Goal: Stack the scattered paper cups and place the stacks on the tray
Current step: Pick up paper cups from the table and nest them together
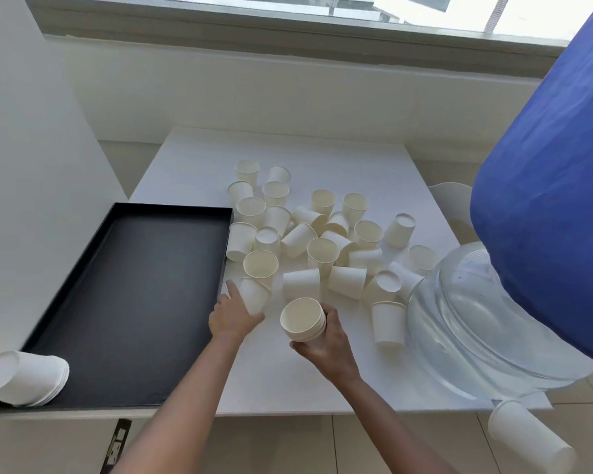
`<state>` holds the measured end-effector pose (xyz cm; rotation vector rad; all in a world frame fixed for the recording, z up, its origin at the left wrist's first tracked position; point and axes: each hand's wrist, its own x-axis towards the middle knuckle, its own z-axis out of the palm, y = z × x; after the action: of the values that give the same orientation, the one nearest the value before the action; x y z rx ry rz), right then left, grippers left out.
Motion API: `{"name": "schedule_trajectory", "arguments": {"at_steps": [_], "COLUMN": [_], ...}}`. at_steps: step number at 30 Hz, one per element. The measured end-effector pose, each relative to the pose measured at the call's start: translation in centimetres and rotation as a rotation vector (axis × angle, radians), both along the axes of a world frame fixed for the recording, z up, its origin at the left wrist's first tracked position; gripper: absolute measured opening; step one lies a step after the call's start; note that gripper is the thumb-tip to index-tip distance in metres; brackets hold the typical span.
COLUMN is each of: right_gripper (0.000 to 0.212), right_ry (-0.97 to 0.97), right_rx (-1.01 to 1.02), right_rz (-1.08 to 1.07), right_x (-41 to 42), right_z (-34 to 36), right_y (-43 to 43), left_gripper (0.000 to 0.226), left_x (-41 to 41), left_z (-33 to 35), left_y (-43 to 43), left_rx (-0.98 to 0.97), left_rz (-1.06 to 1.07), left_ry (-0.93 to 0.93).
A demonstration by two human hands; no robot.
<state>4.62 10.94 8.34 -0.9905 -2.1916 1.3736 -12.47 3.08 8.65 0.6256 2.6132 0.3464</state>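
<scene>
Several white paper cups lie scattered on the white table, some upright, some on their sides. My right hand holds a short stack of nested cups, mouths facing up. My left hand grips a single cup lying on its side near the tray's right edge. The black tray sits at the left. A stack of cups lies on its side at the tray's near left corner.
A large clear water jug with a blue cover fills the right side of the table. Another cup stack lies beyond the table's near right corner. A white wall stands left, a window sill behind.
</scene>
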Motion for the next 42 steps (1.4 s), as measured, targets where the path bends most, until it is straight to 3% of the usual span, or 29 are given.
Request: {"name": "schedule_trajectory", "arguments": {"at_steps": [9,15,19,22,24,36,42], "right_gripper": [0.071,0.070,0.072,0.072,0.070,0.067,0.070], "right_ry": [-0.005,-0.013,-0.019,-0.011,0.002,0.097,0.130], "right_rx": [-0.003,-0.067,-0.072,-0.070,-0.065,-0.091,-0.052], "right_rz": [-0.023,-0.089,-0.092,-0.076,-0.062,-0.074,-0.076], "right_x": [0.5,0.9,0.7,0.5,0.3,-1.3,-1.7], "right_z": [-0.5,-0.9,-0.9,-0.7,-0.5,1.5,1.4], "right_y": [0.4,0.5,0.5,0.3,0.2,0.2,0.1], "left_gripper": [0.085,0.069,0.083,0.088,0.087,0.098,0.122], "left_x": [1.3,3.5,5.0,5.6,6.1,7.0,6.4], "left_z": [-0.3,0.1,2.0,3.5,4.0,3.8,4.4], "left_y": [0.5,1.0,1.4,2.2,2.4,1.0,0.2], "left_rx": [0.152,0.363,0.703,1.002,1.101,1.044,1.056], "left_rz": [0.084,0.173,0.222,0.227,0.162,-0.013,0.032], "left_ry": [-0.155,-0.252,-0.324,-0.476,-0.569,-0.602,-0.703]}}
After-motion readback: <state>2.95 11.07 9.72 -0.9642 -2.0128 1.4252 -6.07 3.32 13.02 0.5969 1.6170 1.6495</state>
